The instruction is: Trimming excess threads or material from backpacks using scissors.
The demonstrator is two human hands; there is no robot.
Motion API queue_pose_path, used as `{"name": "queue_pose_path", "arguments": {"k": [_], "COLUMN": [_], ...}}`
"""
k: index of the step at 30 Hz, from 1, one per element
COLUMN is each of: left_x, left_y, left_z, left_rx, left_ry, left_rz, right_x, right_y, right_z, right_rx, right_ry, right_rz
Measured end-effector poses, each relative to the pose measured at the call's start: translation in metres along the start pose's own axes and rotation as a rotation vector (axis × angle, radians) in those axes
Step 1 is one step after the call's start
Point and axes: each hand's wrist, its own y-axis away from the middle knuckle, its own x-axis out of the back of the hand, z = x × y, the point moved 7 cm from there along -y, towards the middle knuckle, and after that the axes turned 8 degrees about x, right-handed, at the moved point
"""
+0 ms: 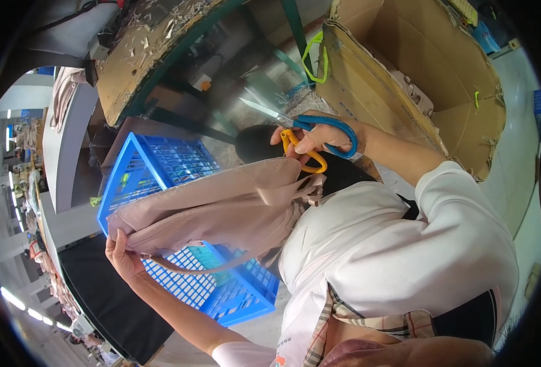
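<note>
A dusty-pink fabric bag with a long strap lies stretched across my front, above a blue plastic crate. At its left end my left hand pinches the edge, thumb and fingers closed on the cloth. My right hand grips a pair of scissors, one handle loop blue and the other orange. The blades point up and to the left, away from the cloth and slightly apart. My right fingertips also meet the bag's upper right edge. Loose straps and gathered cloth hang near my waist.
The blue crate has open lattice sides. A large cardboard box with pink pieces inside stands at the upper right, a lime-green band by its edge. A green-edged worktable strewn with scraps is at the upper left.
</note>
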Motion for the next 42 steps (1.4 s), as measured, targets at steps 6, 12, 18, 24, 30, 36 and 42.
{"name": "queue_pose_path", "arguments": {"k": [6, 12, 18, 24, 30, 36, 42], "left_x": [-0.036, -0.096, -0.098, -0.099, -0.094, -0.096, -0.097], "left_y": [0.03, 0.074, 0.086, 0.098, 0.104, 0.105, 0.106], "left_z": [0.013, 0.041, 0.049, 0.054, 0.052, 0.047, 0.048], "left_rx": [-0.175, -0.391, -0.449, -0.479, -0.463, -0.447, -0.437], "left_ry": [-0.193, -0.17, -0.224, -0.27, -0.295, -0.308, -0.332], "left_rz": [0.071, -0.026, -0.073, -0.037, 0.002, 0.007, -0.004], "right_x": [0.02, -0.075, -0.139, -0.164, -0.172, -0.169, -0.165], "right_y": [-0.013, -0.014, -0.044, -0.053, -0.053, -0.051, -0.049], "right_z": [-0.013, -0.091, -0.099, -0.097, -0.094, -0.089, -0.085], "right_rx": [0.097, 0.699, 0.801, 1.042, 0.996, 1.019, 0.992], "right_ry": [0.709, 1.287, 1.475, 1.578, 1.598, 1.586, 1.625], "right_rz": [0.029, -0.083, -0.325, -0.397, -0.464, -0.423, -0.43]}}
